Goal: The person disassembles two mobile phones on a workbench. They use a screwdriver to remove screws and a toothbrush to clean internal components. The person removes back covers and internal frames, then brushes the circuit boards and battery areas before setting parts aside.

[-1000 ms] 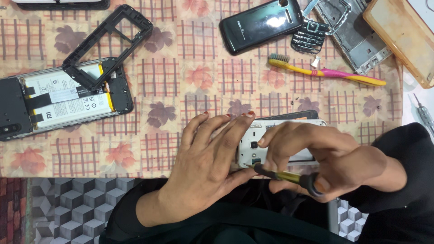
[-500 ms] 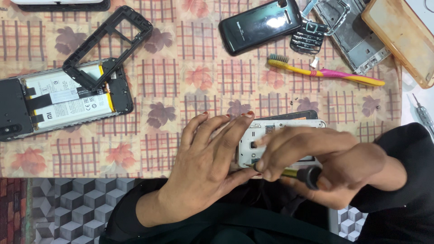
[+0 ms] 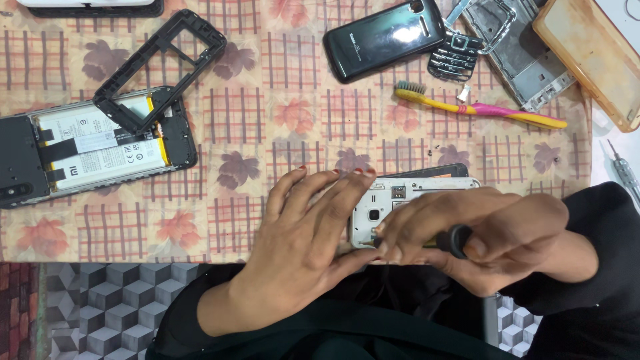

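A white opened phone lies back-up at the near edge of the table. My left hand rests flat against its left end, fingers spread, steadying it. My right hand is closed around a small screwdriver with a black cap, and its fingers cover most of the phone. The tool's tip is hidden under my fingers near the phone's lower left corner. A dark panel shows just behind the phone.
An opened black phone with its battery showing and a loose black frame lie at the left. At the back are a black phone, a keypad, a metal chassis, an amber case and a toothbrush.
My right hand has turned slightly around the screwdriver, and its handle now points more toward the right. The left hand and phone have stayed put.
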